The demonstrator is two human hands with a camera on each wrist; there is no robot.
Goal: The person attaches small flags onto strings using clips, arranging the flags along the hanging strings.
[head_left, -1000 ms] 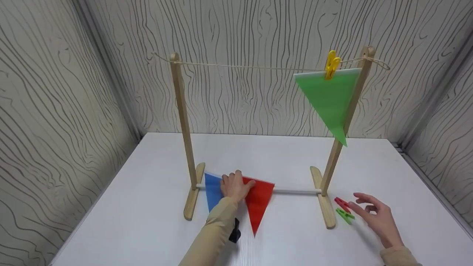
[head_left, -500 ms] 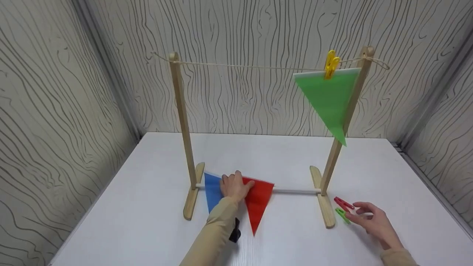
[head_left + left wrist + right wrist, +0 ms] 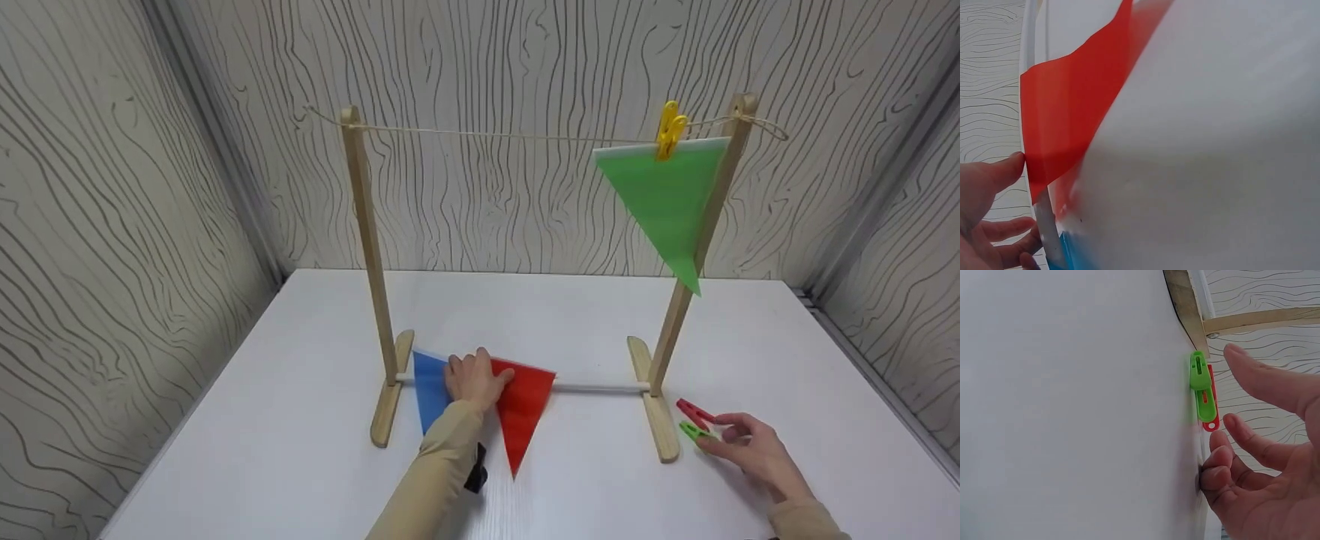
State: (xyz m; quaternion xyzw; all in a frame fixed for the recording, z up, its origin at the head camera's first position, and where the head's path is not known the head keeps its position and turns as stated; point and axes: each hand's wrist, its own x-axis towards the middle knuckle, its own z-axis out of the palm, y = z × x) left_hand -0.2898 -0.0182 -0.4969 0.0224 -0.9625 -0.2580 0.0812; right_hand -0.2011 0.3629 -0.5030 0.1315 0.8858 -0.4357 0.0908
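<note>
My left hand (image 3: 474, 381) rests over the neighbouring ends of a blue pennant (image 3: 429, 386) and a red pennant (image 3: 529, 394), which lie across the low white bar. In the left wrist view, the thumb touches the edge of the red pennant (image 3: 1058, 112) and the other fingers reach toward the blue one. At the right, my right hand (image 3: 754, 454) is beside a red clothespin (image 3: 691, 409) and a green clothespin (image 3: 693, 430) on the table. The right wrist view has thumb and forefinger apart, with the green clothespin (image 3: 1203, 385) just beyond the fingertips, overlapping the red one.
Two wooden posts, left (image 3: 367, 225) and right (image 3: 671, 330), carry a cord (image 3: 465, 133). From its right end hangs a green pennant (image 3: 660, 195) under yellow clothespins (image 3: 670, 131). A white bar (image 3: 600, 387) joins the wooden feet. Patterned walls surround the white table (image 3: 300, 465).
The right hand has lowered slightly, its thumb and forefinger shifting from the red clothespin toward the green one. The left hand and both pennants under it have stayed put.
</note>
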